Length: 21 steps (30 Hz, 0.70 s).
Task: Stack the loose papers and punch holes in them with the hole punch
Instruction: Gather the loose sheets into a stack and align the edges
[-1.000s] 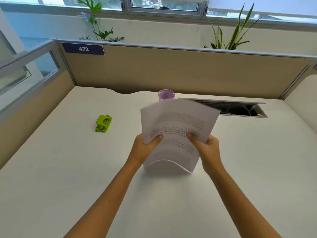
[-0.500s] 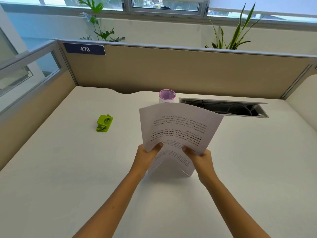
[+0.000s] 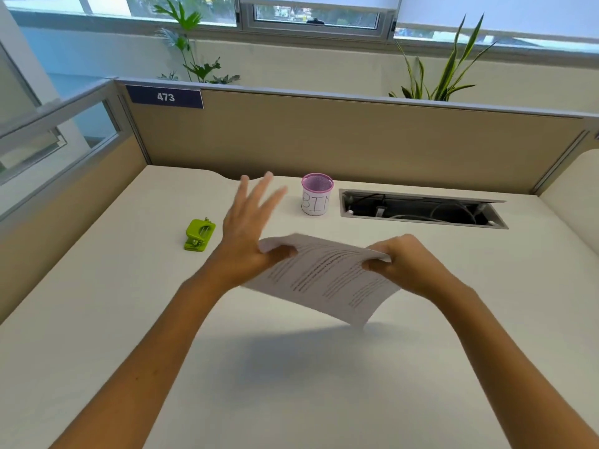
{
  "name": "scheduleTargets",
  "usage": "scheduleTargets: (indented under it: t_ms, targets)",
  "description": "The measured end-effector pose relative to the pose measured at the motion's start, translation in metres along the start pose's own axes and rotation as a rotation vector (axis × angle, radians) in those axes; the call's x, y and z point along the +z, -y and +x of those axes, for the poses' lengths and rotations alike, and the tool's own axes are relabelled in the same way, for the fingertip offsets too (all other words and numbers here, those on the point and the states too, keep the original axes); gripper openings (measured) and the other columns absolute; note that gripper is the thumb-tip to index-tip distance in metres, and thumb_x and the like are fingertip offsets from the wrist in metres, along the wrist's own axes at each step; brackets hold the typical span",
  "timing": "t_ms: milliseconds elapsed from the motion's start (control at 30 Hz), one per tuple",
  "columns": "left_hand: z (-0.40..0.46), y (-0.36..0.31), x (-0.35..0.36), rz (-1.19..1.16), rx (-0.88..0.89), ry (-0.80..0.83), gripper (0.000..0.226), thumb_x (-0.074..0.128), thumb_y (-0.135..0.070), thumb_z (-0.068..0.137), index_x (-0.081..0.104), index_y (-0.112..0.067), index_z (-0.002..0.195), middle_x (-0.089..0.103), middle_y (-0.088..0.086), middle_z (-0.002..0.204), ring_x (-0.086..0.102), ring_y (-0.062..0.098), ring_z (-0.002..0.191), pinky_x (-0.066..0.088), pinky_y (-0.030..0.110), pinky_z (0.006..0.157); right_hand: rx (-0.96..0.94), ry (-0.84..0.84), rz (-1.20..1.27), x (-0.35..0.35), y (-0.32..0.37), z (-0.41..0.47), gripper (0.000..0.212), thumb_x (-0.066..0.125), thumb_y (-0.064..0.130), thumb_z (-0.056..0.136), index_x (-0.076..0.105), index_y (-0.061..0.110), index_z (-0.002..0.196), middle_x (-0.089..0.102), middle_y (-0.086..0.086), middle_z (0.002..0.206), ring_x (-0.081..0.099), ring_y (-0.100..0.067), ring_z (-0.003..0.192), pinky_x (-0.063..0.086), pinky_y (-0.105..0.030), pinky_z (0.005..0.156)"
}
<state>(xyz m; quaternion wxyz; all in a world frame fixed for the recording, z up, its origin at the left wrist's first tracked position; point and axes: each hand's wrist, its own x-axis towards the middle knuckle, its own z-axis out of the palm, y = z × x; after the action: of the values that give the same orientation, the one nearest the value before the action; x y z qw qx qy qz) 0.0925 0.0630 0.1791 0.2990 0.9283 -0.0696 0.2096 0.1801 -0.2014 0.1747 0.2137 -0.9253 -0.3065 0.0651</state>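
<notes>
"bin" is handwritten in black on the white label of a small pink mesh cup, and "473" is printed in white on a dark blue plate fixed to the beige partition behind the cup. a sheaf of white printed papers is held in front of the cup, lifted off the cream desk top (its text is too blurred to read). the right hand is pinched on the sheaf's right edge. the left hand is blurred, fingers spread wide, thumb against the sheaf's left corner. a lime-green plastic hole punch is seen on the desk left of the cup. an open cable tray is set into the desk right of the cup; potted plants and windows are seen beyond the partition.
</notes>
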Motion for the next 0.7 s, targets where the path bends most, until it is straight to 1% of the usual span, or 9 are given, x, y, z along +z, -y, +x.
scheduleTargets:
  t_ms: [67, 133, 167, 200, 300, 367, 467, 533, 700]
  targets:
    - [0.001, -0.002, -0.001, -0.082, -0.026, 0.149, 0.05, 0.061, -0.037, 0.088, 0.046, -0.034, 0.135, 0.033, -0.007, 0.152, 0.025, 0.015, 0.141, 0.031, 0.036, 0.109, -0.049, 0.009, -0.053, -0.008, 0.012, 0.002, 0.019, 0.06, 0.024, 0.09, 0.074, 0.023, 0.103, 0.076, -0.003, 0.098, 0.066, -0.02, 0.076, 0.046, -0.013, 0.055]
    - [-0.004, -0.002, 0.002, -0.291, -0.166, 0.221, 0.024, 0.055, -0.032, 0.092, 0.06, -0.052, 0.105, 0.064, -0.021, 0.111, 0.061, 0.006, 0.102, 0.048, 0.011, 0.075, -0.086, -0.006, -0.076, -0.018, 0.019, 0.001, 0.018, 0.062, 0.027, 0.089, 0.074, 0.023, 0.101, 0.076, -0.002, 0.096, 0.067, -0.019, 0.073, 0.048, -0.013, 0.054]
    - [-0.006, -0.001, 0.003, -0.357, -0.209, 0.205, 0.025, 0.054, -0.031, 0.093, 0.059, -0.056, 0.09, 0.065, -0.027, 0.09, 0.064, 0.003, 0.084, 0.047, 0.006, 0.06, -0.105, -0.017, -0.086, -0.024, 0.018, 0.001, 0.017, 0.062, 0.029, 0.088, 0.075, 0.024, 0.098, 0.076, -0.001, 0.093, 0.067, -0.017, 0.072, 0.051, -0.017, 0.056]
    - [-0.009, 0.001, 0.004, -0.394, -0.239, 0.17, 0.027, 0.054, -0.031, 0.093, 0.057, -0.057, 0.083, 0.063, -0.028, 0.08, 0.064, 0.001, 0.077, 0.046, 0.005, 0.055, -0.115, -0.028, -0.094, -0.03, 0.016, 0.0, 0.014, 0.063, 0.03, 0.087, 0.075, 0.027, 0.094, 0.076, 0.001, 0.089, 0.066, -0.016, 0.071, 0.053, -0.022, 0.059]
    - [-0.016, 0.014, 0.004, -0.51, -0.306, 0.053, 0.024, 0.055, -0.034, 0.092, 0.062, -0.055, 0.082, 0.066, -0.021, 0.08, 0.065, 0.006, 0.081, 0.051, 0.014, 0.061, -0.06, -0.05, 0.018, -0.053, -0.004, -0.003, 0.009, 0.068, 0.032, 0.082, 0.071, 0.04, 0.081, 0.074, 0.012, 0.078, 0.067, -0.007, 0.072, 0.052, -0.02, 0.059]
    - [-0.021, 0.023, 0.001, -0.619, -0.356, -0.018, 0.022, 0.057, -0.036, 0.088, 0.066, -0.056, 0.083, 0.07, -0.021, 0.079, 0.067, 0.008, 0.082, 0.056, 0.019, 0.063, -0.045, -0.054, 0.291, -0.062, -0.02, -0.006, 0.012, 0.073, 0.03, 0.08, 0.073, 0.037, 0.09, 0.076, 0.011, 0.083, 0.07, -0.004, 0.078, 0.054, -0.014, 0.065]
    - [-0.026, 0.033, 0.002, -0.761, -0.389, -0.092, 0.024, 0.059, -0.031, 0.086, 0.065, -0.054, 0.092, 0.071, -0.024, 0.089, 0.068, 0.002, 0.085, 0.059, 0.028, 0.073, -0.093, -0.066, 0.853, -0.059, -0.037, -0.012, 0.027, 0.076, 0.03, 0.075, 0.073, 0.022, 0.101, 0.077, 0.0, 0.098, 0.072, -0.016, 0.089, 0.057, -0.023, 0.073]
    - [-0.028, 0.036, 0.009, -0.852, -0.436, -0.108, 0.021, 0.06, -0.032, 0.085, 0.067, -0.049, 0.094, 0.072, -0.018, 0.094, 0.068, 0.006, 0.088, 0.057, 0.036, 0.079, -0.078, -0.073, 1.079, -0.042, -0.043, -0.013, 0.031, 0.074, 0.029, 0.075, 0.073, 0.019, 0.104, 0.075, -0.004, 0.104, 0.07, -0.022, 0.095, 0.058, -0.029, 0.076]
    - [-0.033, 0.031, 0.043, -0.873, -0.527, -0.109, 0.012, 0.06, -0.031, 0.089, 0.071, -0.036, 0.091, 0.075, -0.014, 0.089, 0.07, 0.007, 0.085, 0.057, 0.022, 0.067, 0.134, -0.294, 1.147, 0.024, -0.04, -0.013, 0.02, 0.074, 0.023, 0.07, 0.077, 0.02, 0.09, 0.076, -0.001, 0.098, 0.07, -0.029, 0.092, 0.06, -0.038, 0.076]
